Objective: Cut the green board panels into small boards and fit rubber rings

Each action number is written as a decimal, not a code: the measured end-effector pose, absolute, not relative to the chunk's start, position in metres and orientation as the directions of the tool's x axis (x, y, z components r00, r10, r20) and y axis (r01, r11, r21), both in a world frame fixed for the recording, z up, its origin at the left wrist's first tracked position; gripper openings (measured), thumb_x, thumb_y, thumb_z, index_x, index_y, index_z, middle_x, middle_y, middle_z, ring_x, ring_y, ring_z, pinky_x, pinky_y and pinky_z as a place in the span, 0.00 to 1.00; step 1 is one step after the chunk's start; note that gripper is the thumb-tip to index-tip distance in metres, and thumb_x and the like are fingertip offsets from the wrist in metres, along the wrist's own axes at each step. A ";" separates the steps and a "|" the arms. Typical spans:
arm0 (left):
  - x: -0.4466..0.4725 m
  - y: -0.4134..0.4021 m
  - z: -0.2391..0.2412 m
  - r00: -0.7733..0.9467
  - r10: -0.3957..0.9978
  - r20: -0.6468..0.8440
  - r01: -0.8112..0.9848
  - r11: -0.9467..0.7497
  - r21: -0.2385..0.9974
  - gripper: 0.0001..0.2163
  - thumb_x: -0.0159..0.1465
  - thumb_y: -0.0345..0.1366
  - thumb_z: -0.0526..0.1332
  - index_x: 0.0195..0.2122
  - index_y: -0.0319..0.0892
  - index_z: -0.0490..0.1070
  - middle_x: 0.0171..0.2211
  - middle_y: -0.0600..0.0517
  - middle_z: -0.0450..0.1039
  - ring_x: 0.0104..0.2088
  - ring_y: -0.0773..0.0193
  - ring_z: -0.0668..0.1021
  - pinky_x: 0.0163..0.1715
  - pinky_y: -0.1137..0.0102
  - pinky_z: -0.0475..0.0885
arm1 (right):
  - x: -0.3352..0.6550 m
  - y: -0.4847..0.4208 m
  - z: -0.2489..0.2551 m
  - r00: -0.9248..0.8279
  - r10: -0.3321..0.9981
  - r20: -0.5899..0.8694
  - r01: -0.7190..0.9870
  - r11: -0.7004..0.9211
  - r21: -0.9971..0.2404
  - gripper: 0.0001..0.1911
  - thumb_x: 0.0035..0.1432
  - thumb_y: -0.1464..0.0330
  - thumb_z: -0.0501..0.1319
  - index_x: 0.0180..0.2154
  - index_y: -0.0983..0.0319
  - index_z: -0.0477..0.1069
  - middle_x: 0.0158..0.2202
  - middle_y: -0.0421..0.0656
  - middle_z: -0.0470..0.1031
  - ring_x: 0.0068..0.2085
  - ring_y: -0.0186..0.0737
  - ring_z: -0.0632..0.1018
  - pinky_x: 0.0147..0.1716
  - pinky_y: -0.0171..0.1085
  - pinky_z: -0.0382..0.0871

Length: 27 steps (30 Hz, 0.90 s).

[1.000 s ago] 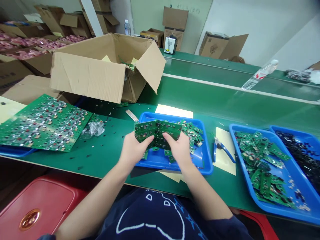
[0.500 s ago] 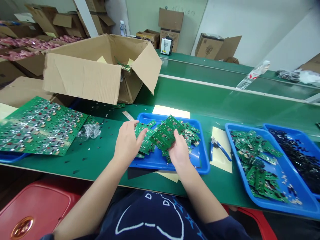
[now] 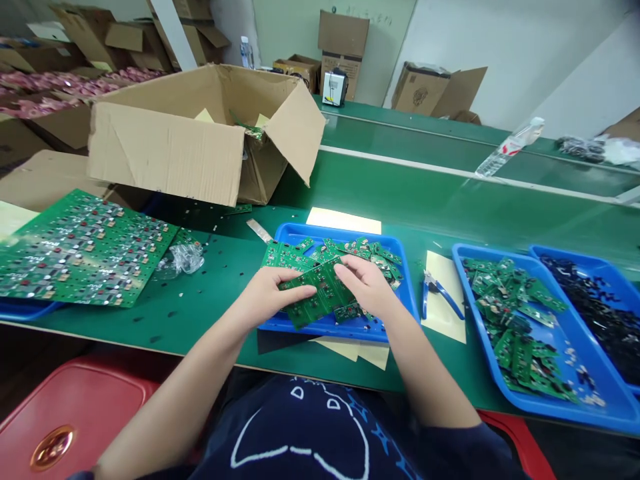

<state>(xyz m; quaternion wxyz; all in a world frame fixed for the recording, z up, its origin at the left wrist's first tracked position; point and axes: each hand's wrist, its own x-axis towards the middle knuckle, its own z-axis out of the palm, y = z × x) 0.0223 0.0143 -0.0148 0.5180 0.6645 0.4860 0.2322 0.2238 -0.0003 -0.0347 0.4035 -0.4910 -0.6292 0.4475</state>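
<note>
Single head-worn view, aimed forward and down over the person's chest. The left hand (image 3: 270,297) and right hand (image 3: 367,287), holding a circuit board (image 3: 317,300), sit close at centre frame; beyond them the green bench (image 3: 450,200) recedes to the far wall (image 3: 500,40).

Green circuit-board panel (image 3: 317,300) lies tilted above blue tray (image 3: 400,313).

We register bright, even light from above. Shadows are soft; the darkest lies under the carton (image 3: 165,153). The belt (image 3: 450,207) carries a pale sheen. Straight lines bow toward the frame edges. The board (image 3: 324,295) gripped by the left hand (image 3: 267,297) and right hand (image 3: 367,287) is sharp; the far boxes (image 3: 345,37) are softer.
</note>
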 end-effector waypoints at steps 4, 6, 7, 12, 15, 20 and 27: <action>0.025 0.021 -0.010 0.599 0.771 -0.214 0.583 -0.238 0.777 0.15 0.55 0.47 0.60 0.21 0.40 0.65 0.17 0.58 0.59 0.20 0.69 0.64 0.20 0.74 0.58 | 0.219 -0.001 -0.029 -0.287 0.955 0.079 0.475 0.213 -0.854 0.11 0.59 0.67 0.48 0.24 0.59 0.52 0.19 0.34 0.54 0.22 0.32 0.59 0.23 0.33 0.52; 0.030 0.024 -0.010 0.633 0.738 -0.232 0.591 -0.268 0.761 0.15 0.57 0.48 0.57 0.24 0.41 0.64 0.19 0.58 0.59 0.22 0.68 0.64 0.21 0.74 0.58 | 0.214 -0.002 -0.028 -0.306 0.949 0.079 0.514 0.234 -0.825 0.10 0.59 0.68 0.47 0.25 0.58 0.52 0.20 0.34 0.54 0.22 0.33 0.60 0.24 0.33 0.52; 0.032 0.025 -0.010 0.659 0.710 -0.249 0.587 -0.278 0.761 0.15 0.58 0.48 0.55 0.24 0.41 0.63 0.20 0.57 0.59 0.22 0.68 0.64 0.22 0.73 0.58 | 0.213 -0.002 -0.028 -0.319 0.945 0.067 0.539 0.240 -0.808 0.10 0.60 0.68 0.46 0.25 0.59 0.53 0.20 0.34 0.55 0.22 0.33 0.61 0.24 0.33 0.52; 0.036 0.032 -0.012 0.725 0.630 -0.280 0.574 -0.326 0.751 0.16 0.59 0.47 0.52 0.20 0.43 0.55 0.18 0.58 0.54 0.21 0.68 0.62 0.21 0.72 0.56 | 0.216 0.002 -0.026 -0.401 0.916 -0.015 0.699 0.295 -0.652 0.13 0.63 0.60 0.47 0.28 0.59 0.56 0.19 0.34 0.57 0.21 0.33 0.62 0.22 0.32 0.50; 0.040 0.034 -0.014 0.670 0.688 -0.281 0.631 -0.327 0.704 0.17 0.59 0.47 0.53 0.19 0.44 0.52 0.17 0.58 0.53 0.19 0.67 0.61 0.20 0.71 0.55 | 0.214 0.004 -0.030 -0.323 0.946 -0.023 0.826 0.270 -0.496 0.14 0.64 0.59 0.45 0.30 0.60 0.59 0.20 0.37 0.64 0.21 0.36 0.67 0.22 0.32 0.50; 0.055 0.041 -0.024 0.485 0.798 -0.356 0.791 -0.227 0.568 0.17 0.58 0.46 0.53 0.18 0.45 0.50 0.16 0.56 0.57 0.18 0.63 0.66 0.20 0.69 0.56 | 0.200 0.010 -0.041 -0.129 0.992 -0.012 0.974 0.124 -0.191 0.17 0.66 0.59 0.44 0.39 0.62 0.65 0.25 0.45 0.75 0.26 0.42 0.76 0.22 0.32 0.51; 0.046 0.047 -0.017 0.557 0.732 -0.392 0.730 -0.208 0.651 0.14 0.56 0.49 0.55 0.27 0.43 0.61 0.26 0.52 0.68 0.24 0.62 0.71 0.22 0.69 0.62 | 0.222 0.017 -0.029 0.030 0.999 0.014 0.997 -0.029 -0.068 0.23 0.66 0.56 0.41 0.48 0.63 0.64 0.32 0.50 0.77 0.30 0.45 0.78 0.25 0.34 0.59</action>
